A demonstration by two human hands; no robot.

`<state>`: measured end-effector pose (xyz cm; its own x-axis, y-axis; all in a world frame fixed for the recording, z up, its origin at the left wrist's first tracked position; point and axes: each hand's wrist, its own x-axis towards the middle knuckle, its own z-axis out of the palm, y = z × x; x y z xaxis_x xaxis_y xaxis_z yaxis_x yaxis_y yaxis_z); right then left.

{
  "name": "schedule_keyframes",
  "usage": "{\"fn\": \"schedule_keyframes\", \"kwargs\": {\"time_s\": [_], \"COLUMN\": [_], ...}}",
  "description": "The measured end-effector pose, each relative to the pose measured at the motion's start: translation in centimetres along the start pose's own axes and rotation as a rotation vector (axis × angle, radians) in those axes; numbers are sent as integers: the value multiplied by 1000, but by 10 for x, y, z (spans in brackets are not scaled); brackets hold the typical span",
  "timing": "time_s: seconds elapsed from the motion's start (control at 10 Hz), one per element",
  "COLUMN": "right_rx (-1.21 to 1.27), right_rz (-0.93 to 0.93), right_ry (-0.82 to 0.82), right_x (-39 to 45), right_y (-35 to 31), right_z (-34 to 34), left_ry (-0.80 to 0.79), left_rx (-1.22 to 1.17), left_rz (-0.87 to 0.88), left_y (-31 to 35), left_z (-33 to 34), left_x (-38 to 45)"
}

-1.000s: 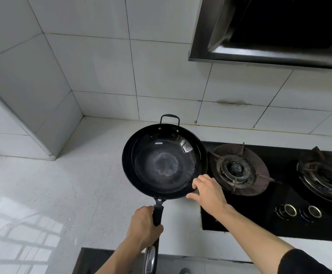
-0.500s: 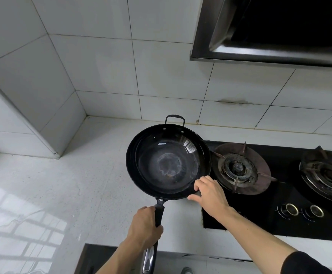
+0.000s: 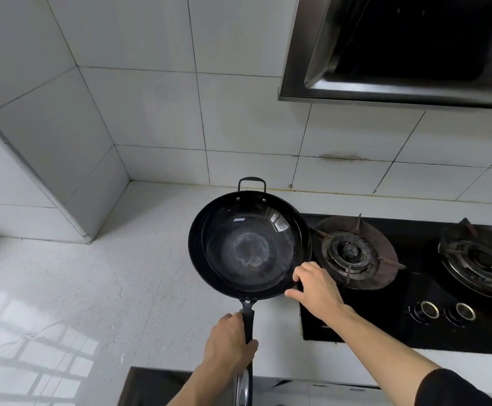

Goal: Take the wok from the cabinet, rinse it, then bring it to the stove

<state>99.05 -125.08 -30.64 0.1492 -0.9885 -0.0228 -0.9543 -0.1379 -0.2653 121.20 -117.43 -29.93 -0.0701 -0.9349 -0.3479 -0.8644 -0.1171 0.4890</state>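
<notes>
Black wok (image 3: 249,247) hanging over the white speckled tabletop (image 3: 98,288), just left of the stove (image 3: 385,326), right rim edging over the stove's left border. Left hand (image 3: 229,344) gripping the long handle (image 3: 247,317) near its base, fingers wrapping round it and pressing together. Right hand (image 3: 316,284) reaching in to the near-right rim, thumb and fingers pinching the edge there; fingertips hiding behind the rim, so cannot tell how far under. Small loop handle (image 3: 252,183) pointing toward the tiled wall (image 3: 151,112). Inside of the wok glistening, showing a pale worn ring at the centre. Left burner (image 3: 353,253) sitting just beside the wok's right rim, right burner (image 3: 479,259) lying farther off. Two knobs (image 3: 444,310) sitting at the stove's near edge. Steel hood (image 3: 400,54) hanging above the burners. Black sleeve (image 3: 455,388) covering the right upper arm.
</notes>
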Motion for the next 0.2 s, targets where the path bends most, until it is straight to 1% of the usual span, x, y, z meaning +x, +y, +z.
{"fn": "schedule_keyframes", "kwargs": {"time_s": [0.1, 0.2], "right_rx": [9, 27], "right_rz": [10, 17], "right_ry": [-13, 1], "right_x": [-3, -3], "right_y": [-3, -7], "right_z": [-3, -7], "left_ry": [-7, 80], "left_rx": [44, 54], "left_rz": [20, 40], "left_y": [-4, -9], "left_z": [-6, -16], "left_x": [-1, 3]}}
